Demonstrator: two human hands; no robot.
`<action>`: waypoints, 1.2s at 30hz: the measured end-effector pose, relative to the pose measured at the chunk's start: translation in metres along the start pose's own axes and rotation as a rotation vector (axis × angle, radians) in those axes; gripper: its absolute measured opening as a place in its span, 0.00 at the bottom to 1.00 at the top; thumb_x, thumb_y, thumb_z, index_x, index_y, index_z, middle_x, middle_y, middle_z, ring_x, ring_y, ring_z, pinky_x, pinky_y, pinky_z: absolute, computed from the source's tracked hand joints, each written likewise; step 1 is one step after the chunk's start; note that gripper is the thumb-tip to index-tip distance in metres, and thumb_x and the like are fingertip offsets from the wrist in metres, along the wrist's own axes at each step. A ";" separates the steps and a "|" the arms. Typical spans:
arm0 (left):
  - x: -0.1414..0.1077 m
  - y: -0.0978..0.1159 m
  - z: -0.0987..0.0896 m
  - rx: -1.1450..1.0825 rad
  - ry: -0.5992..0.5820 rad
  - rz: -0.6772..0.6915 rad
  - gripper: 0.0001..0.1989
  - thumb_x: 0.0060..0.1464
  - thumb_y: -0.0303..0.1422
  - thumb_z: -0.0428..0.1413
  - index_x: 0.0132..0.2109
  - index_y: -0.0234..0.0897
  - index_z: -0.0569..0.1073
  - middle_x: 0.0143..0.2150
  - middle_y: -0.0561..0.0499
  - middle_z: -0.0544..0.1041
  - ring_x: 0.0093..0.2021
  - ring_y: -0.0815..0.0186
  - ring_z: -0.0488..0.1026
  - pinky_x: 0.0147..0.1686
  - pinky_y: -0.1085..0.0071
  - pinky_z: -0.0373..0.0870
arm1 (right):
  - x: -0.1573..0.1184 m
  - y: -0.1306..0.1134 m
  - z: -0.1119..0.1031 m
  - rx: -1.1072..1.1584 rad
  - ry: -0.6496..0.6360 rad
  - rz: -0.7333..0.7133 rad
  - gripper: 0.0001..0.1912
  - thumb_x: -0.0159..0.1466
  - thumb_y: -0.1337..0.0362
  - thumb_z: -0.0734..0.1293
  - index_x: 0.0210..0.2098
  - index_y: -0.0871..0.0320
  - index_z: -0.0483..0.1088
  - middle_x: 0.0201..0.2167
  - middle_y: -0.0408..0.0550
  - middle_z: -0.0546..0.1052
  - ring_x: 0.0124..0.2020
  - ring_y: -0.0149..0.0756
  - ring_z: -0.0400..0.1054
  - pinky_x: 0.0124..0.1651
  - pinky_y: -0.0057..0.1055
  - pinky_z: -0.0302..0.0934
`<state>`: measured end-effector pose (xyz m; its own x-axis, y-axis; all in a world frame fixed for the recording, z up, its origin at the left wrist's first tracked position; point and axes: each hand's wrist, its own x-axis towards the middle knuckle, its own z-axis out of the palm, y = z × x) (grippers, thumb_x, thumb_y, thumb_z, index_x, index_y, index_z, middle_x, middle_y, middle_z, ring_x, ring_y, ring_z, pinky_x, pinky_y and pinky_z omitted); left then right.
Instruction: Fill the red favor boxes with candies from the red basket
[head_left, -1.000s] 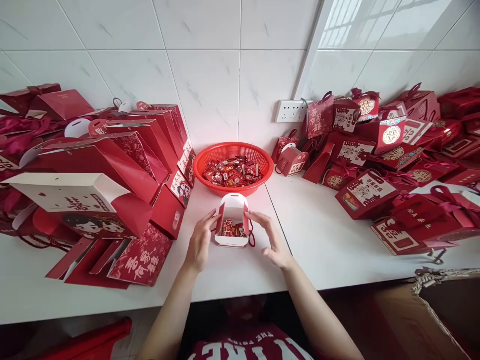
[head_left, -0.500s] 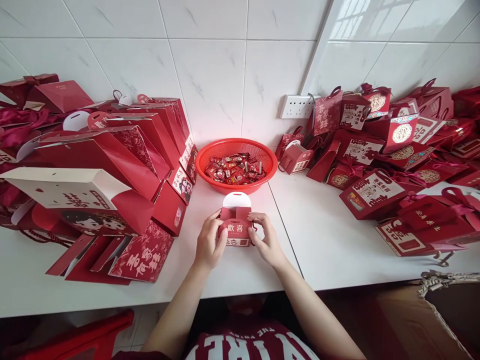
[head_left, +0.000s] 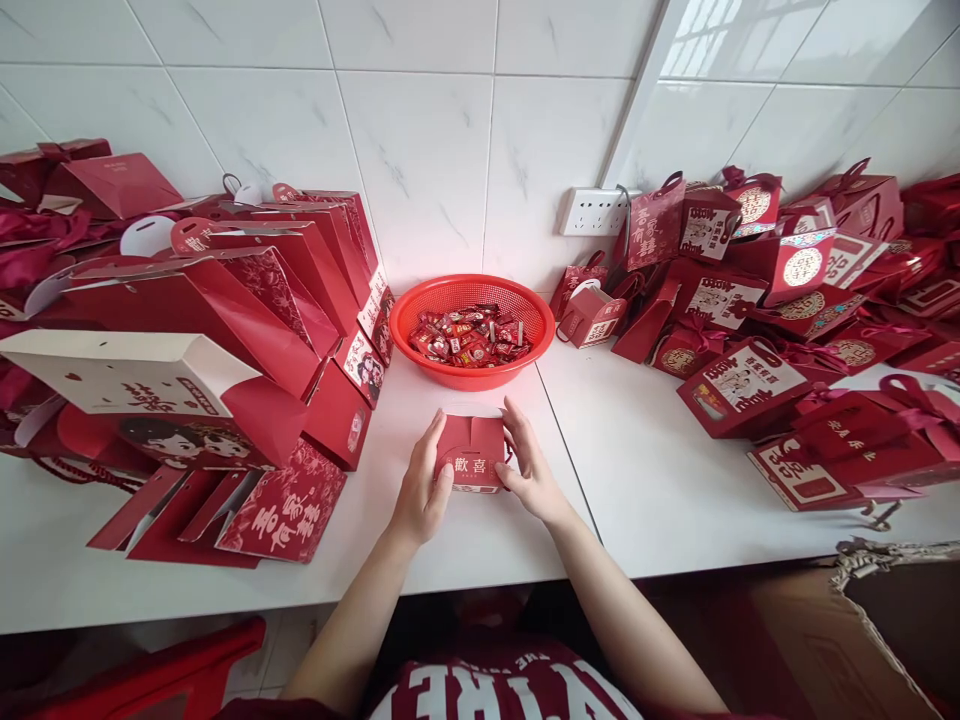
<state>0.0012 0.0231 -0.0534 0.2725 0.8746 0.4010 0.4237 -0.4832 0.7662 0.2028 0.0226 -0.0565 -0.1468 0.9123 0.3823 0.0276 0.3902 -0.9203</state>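
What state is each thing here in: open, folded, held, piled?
Small red cardboard box: flaps folded inward, fastening unclear.
Left hand: cupped around the box's left side.
Right hand: cupped around its right side.
Round red plastic basket: open, holding small wrapped packets.
Brown cardboard carton: open-topped, ragged-edged.
Red cardboard gift boxes, right: piled.

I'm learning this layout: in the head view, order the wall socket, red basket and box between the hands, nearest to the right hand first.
1. Box: left of the right hand, touching it.
2. Red basket: behind the box.
3. Wall socket: beyond the basket, rightward.
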 end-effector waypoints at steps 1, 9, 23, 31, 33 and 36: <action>-0.001 -0.001 0.000 -0.012 0.000 -0.015 0.31 0.70 0.42 0.41 0.74 0.40 0.45 0.74 0.41 0.51 0.74 0.54 0.47 0.72 0.52 0.50 | -0.001 -0.001 -0.001 -0.018 -0.008 -0.012 0.39 0.68 0.52 0.63 0.72 0.44 0.42 0.72 0.50 0.51 0.72 0.44 0.48 0.72 0.47 0.49; -0.002 -0.003 -0.002 0.045 0.029 0.047 0.26 0.70 0.40 0.41 0.71 0.43 0.57 0.73 0.44 0.56 0.71 0.55 0.56 0.69 0.54 0.57 | -0.008 -0.006 -0.005 -0.185 -0.046 -0.043 0.18 0.70 0.52 0.61 0.56 0.45 0.72 0.64 0.51 0.62 0.68 0.49 0.55 0.69 0.50 0.53; -0.001 0.005 -0.011 0.220 0.026 0.144 0.19 0.69 0.34 0.45 0.61 0.43 0.72 0.71 0.46 0.59 0.69 0.57 0.59 0.67 0.54 0.61 | -0.013 -0.008 -0.007 -0.265 -0.095 -0.020 0.18 0.73 0.54 0.60 0.58 0.47 0.71 0.71 0.48 0.55 0.71 0.48 0.50 0.71 0.49 0.50; -0.004 0.059 -0.038 0.509 -0.246 0.170 0.26 0.69 0.34 0.45 0.71 0.44 0.56 0.74 0.49 0.53 0.74 0.58 0.50 0.73 0.52 0.47 | -0.021 -0.013 -0.008 -0.172 -0.166 -0.048 0.28 0.71 0.50 0.61 0.69 0.46 0.56 0.73 0.49 0.52 0.73 0.47 0.45 0.73 0.52 0.45; 0.002 0.078 -0.044 0.549 -0.260 0.163 0.28 0.70 0.35 0.44 0.73 0.42 0.50 0.75 0.48 0.52 0.74 0.60 0.49 0.73 0.53 0.45 | -0.021 -0.013 -0.006 -0.176 -0.104 -0.051 0.28 0.72 0.48 0.59 0.68 0.47 0.56 0.73 0.50 0.53 0.73 0.48 0.46 0.72 0.52 0.47; 0.017 0.095 -0.046 0.583 -0.239 0.158 0.31 0.69 0.40 0.44 0.74 0.40 0.46 0.75 0.46 0.50 0.75 0.59 0.46 0.73 0.55 0.47 | -0.019 -0.010 -0.006 -0.198 0.039 -0.029 0.24 0.74 0.50 0.55 0.66 0.49 0.59 0.70 0.52 0.59 0.70 0.47 0.53 0.69 0.52 0.53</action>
<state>0.0064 -0.0066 0.0491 0.5263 0.7909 0.3122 0.7438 -0.6062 0.2817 0.2108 0.0021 -0.0544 -0.1118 0.9031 0.4146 0.2188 0.4294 -0.8762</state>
